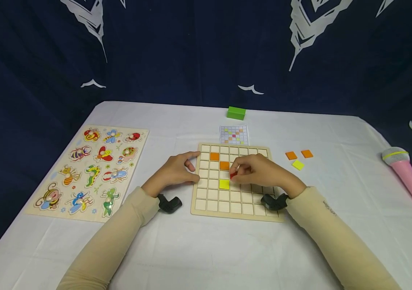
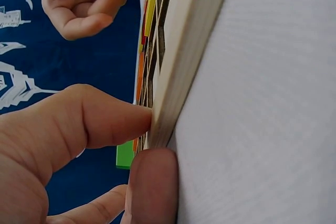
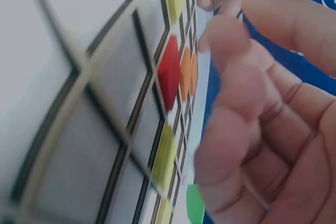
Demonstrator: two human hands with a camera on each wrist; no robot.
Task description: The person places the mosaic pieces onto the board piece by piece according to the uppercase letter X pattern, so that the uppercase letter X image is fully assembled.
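Observation:
A light wooden grid board [image 1: 206,207] lies on the table. My left hand [image 1: 173,171] touches its left edge; in the left wrist view the thumb [image 2: 115,124] meets the board's side. Over the middle of the board is my right hand [image 1: 258,171], fingers loosely bent. Just by its fingertips, a red tile [image 3: 169,72] sits in a cell, and the right wrist view shows it apart from them. Two orange tiles [image 1: 214,156] and a yellow tile [image 1: 224,184] occupy other cells. More yellow tiles [image 3: 165,156] on the board are hidden by the right hand in the head view.
Right of the board lie two loose orange tiles [image 1: 291,155] and a loose yellow one [image 1: 298,164]. Behind it are a printed pattern card [image 1: 234,135] and a green block [image 1: 236,113]. An insect puzzle board [image 1: 93,175] lies left; a pink microphone [image 1: 410,181] lies far right.

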